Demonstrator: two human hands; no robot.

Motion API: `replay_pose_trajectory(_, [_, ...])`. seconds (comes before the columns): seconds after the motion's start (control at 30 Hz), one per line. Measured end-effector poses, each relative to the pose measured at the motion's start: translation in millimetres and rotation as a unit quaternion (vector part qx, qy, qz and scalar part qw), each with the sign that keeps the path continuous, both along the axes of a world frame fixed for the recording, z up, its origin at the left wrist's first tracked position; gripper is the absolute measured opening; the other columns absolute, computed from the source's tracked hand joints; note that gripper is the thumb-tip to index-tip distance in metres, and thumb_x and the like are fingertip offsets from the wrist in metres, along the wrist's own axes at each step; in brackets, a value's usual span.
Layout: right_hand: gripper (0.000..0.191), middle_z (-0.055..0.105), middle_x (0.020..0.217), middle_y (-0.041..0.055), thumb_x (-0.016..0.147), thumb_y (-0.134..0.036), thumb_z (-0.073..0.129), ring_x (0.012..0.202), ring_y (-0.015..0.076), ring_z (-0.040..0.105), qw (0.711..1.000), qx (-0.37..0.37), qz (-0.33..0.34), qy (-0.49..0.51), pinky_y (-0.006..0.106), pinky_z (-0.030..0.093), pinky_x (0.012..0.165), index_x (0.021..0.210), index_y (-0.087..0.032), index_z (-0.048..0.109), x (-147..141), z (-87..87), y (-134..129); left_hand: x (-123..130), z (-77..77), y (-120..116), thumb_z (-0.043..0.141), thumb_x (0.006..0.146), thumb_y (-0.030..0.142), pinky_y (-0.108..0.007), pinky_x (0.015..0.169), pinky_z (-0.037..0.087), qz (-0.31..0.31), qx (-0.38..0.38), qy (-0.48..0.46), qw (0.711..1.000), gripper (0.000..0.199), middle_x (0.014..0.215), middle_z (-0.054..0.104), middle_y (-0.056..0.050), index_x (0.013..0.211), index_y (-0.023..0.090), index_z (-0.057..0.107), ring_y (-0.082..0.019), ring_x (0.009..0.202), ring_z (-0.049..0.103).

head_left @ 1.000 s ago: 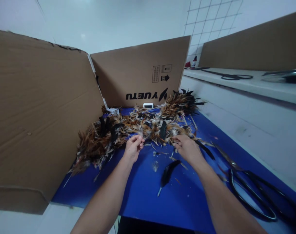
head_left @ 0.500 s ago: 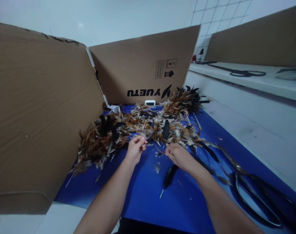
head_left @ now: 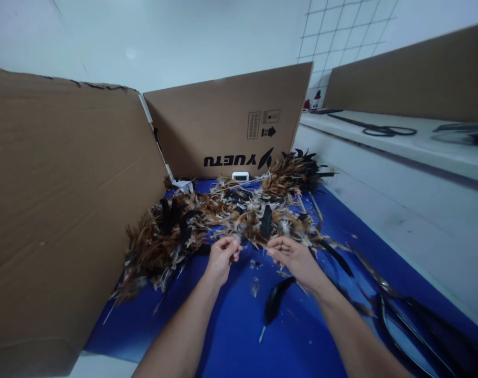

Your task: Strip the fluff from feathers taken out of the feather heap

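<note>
My left hand [head_left: 224, 258] is closed in a pinch above the blue tabletop [head_left: 239, 325]. A small greyish downy feather [head_left: 237, 237] shows at its fingertips. My right hand [head_left: 296, 261] is a little to the right, fingers curled with thumb and index close together. What lies between its fingertips, if anything, is too small to make out. Beyond both hands spreads a loose heap of brown, white and black feathers [head_left: 223, 210]. A single black feather [head_left: 276, 302] with a pale quill lies between my forearms. Small bits of fluff [head_left: 255, 287] are scattered near it.
Large black-handled scissors [head_left: 386, 289] lie at the right. Feathers are bunched at left [head_left: 152, 247] and back right [head_left: 291, 173]. Cardboard panels [head_left: 65, 210] stand left and behind. A small white device [head_left: 240, 177] sits at the back. Another pair of scissors [head_left: 388, 130] rests on the ledge.
The view has tilted up slightly. A thin brown strand seen at my right fingertips earlier is no longer clearly visible there. My left hand stays pinched, shifted slightly to the right.
</note>
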State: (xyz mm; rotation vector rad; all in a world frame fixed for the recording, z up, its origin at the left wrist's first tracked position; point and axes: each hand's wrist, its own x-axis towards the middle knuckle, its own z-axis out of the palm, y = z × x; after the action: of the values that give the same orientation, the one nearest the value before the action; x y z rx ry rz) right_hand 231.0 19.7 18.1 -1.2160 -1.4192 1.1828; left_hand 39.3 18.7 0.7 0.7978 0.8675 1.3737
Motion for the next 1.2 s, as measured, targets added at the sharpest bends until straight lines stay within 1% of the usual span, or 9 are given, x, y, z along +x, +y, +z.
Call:
replay_pose_trajectory(0.1, [0.035, 0.062, 0.069, 0.0024, 0.062, -0.039, 0.073, 0.057, 0.0141, 0.057, 0.998, -0.022, -0.008, 0.062, 0.025, 0.044, 0.049, 0.088, -0.018, 0.062, -3, 3.3, -3, 3, 0.5, -2, 0.076, 0.062, 0.034, -0.019, 0.045, 0.032, 0.002, 0.005, 0.019, 1.000, 0.029, 0.060, 0.058, 0.000, 0.065, 0.012, 0.057, -0.004, 0.045, 0.043])
replay_pose_trajectory(0.23, [0.029, 0.064, 0.063, 0.0030, 0.065, -0.041, 0.072, 0.052, 0.0132, 0.056, 0.996, -0.017, 0.007, 0.090, 0.026, 0.045, 0.049, 0.079, -0.016, 0.064, -7, 5.8, -6, 6, 1.3, -4, 0.073, 0.066, 0.035, -0.020, 0.046, 0.033, -0.001, 0.036, 0.074, 0.997, 0.027, 0.059, 0.058, 0.000, 0.064, 0.012, 0.059, -0.005, 0.045, 0.042])
replay_pose_trajectory(0.3, [0.026, 0.065, 0.064, 0.0031, 0.067, -0.040, 0.071, 0.051, 0.0121, 0.054, 0.995, -0.006, 0.006, 0.099, 0.026, 0.045, 0.050, 0.076, -0.017, 0.064, -10, 6.6, -8, 7, 0.6, -5, 0.072, 0.066, 0.033, -0.020, 0.046, 0.033, 0.001, 0.049, 0.108, 0.993, 0.025, 0.058, 0.059, 0.000, 0.063, 0.012, 0.060, -0.005, 0.045, 0.043])
replay_pose_trajectory(0.47, [0.024, 0.063, 0.063, 0.0024, 0.064, -0.040, 0.072, 0.053, 0.0137, 0.054, 0.993, 0.019, -0.045, 0.109, 0.027, 0.045, 0.050, 0.071, -0.018, 0.064, -18, 7.1, -11, 10, -3.5, -7, 0.071, 0.066, 0.032, -0.020, 0.046, 0.035, 0.007, 0.054, 0.165, 0.985, 0.020, 0.055, 0.056, 0.001, 0.066, 0.013, 0.063, -0.007, 0.045, 0.044])
replay_pose_trajectory(0.67, [0.027, 0.065, 0.073, 0.0037, 0.059, -0.042, 0.072, 0.058, 0.0143, 0.056, 0.991, 0.033, -0.078, 0.106, 0.027, 0.046, 0.052, 0.066, -0.019, 0.059, -20, 5.5, -11, 13, -0.5, -11, 0.070, 0.065, 0.030, -0.020, 0.046, 0.033, -0.015, 0.082, 0.227, 0.970, 0.017, 0.048, 0.052, 0.002, 0.059, 0.015, 0.064, -0.008, 0.044, 0.043])
replay_pose_trajectory(0.83, [0.026, 0.061, 0.068, 0.0020, 0.061, -0.040, 0.073, 0.061, 0.0143, 0.056, 0.990, 0.064, -0.070, 0.108, 0.026, 0.045, 0.056, 0.066, -0.019, 0.060, -17, 2.2, -10, 13, 0.3, -12, 0.069, 0.066, 0.031, -0.021, 0.047, 0.034, -0.044, 0.100, 0.235, 0.966, 0.018, 0.051, 0.053, 0.001, 0.059, 0.016, 0.065, -0.009, 0.045, 0.044])
replay_pose_trajectory(0.93, [0.026, 0.059, 0.064, 0.0004, 0.064, -0.042, 0.071, 0.052, 0.0111, 0.050, 0.988, 0.045, -0.070, 0.128, 0.023, 0.041, 0.047, 0.068, -0.019, 0.059, -14, 1.9, -9, 13, -0.8, -13, 0.070, 0.065, 0.032, -0.021, 0.047, 0.034, -0.068, 0.092, 0.233, 0.966, 0.019, 0.052, 0.054, 0.001, 0.060, 0.015, 0.065, -0.009, 0.045, 0.045])
replay_pose_trajectory(1.03, [0.030, 0.063, 0.070, 0.0028, 0.062, -0.045, 0.072, 0.053, 0.0120, 0.051, 0.988, 0.027, -0.072, 0.135, 0.024, 0.041, 0.046, 0.068, -0.019, 0.058, -12, 4.3, -8, 14, -1.1, -14, 0.071, 0.064, 0.034, -0.022, 0.047, 0.035, -0.097, 0.079, 0.225, 0.966, 0.021, 0.052, 0.053, 0.001, 0.060, 0.015, 0.064, -0.009, 0.044, 0.044])
replay_pose_trajectory(1.2, [0.033, 0.064, 0.070, 0.0033, 0.062, -0.046, 0.073, 0.063, 0.0163, 0.058, 0.994, 0.029, -0.010, 0.102, 0.027, 0.046, 0.055, 0.077, -0.019, 0.061, -9, 6.9, -7, 13, -3.3, -15, 0.071, 0.066, 0.037, -0.021, 0.048, 0.035, -0.124, 0.074, 0.221, 0.964, 0.024, 0.052, 0.054, 0.001, 0.063, 0.014, 0.064, -0.008, 0.044, 0.044])
